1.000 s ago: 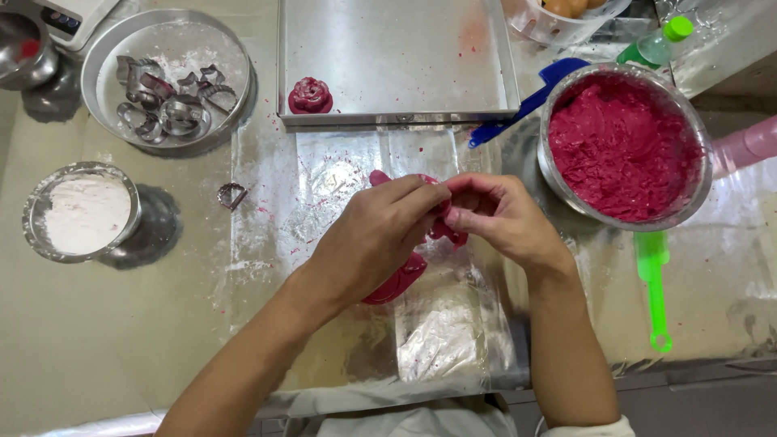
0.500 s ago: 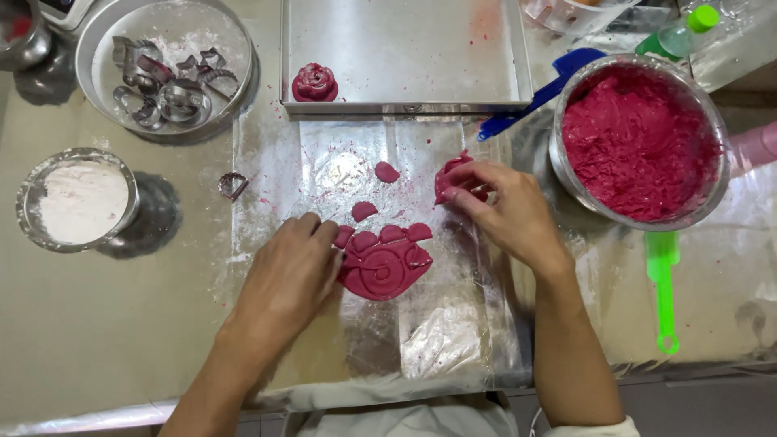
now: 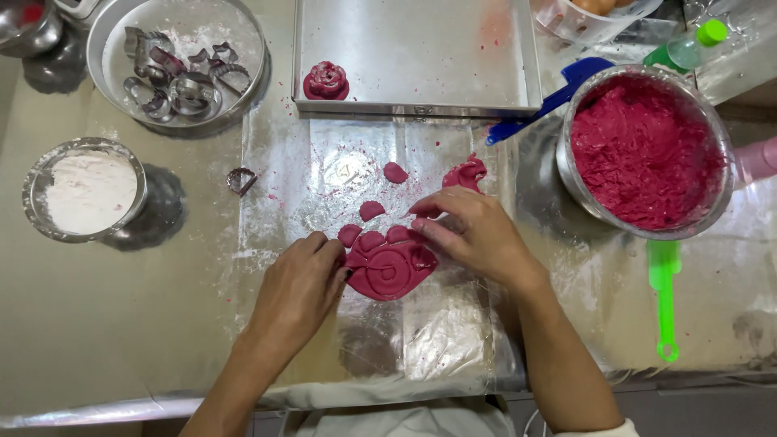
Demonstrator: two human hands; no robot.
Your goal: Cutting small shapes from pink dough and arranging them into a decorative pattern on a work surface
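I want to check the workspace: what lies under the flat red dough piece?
Under the flat red dough piece lies a floured clear plastic sheet on the table. The sheet directly beneath it is covered by dough.

A clear plastic bottle (image 3: 688, 48) with a green cap lies top right.

Single head view: camera is looking straight down, close over the table (image 3: 121, 340), near edge at bottom.
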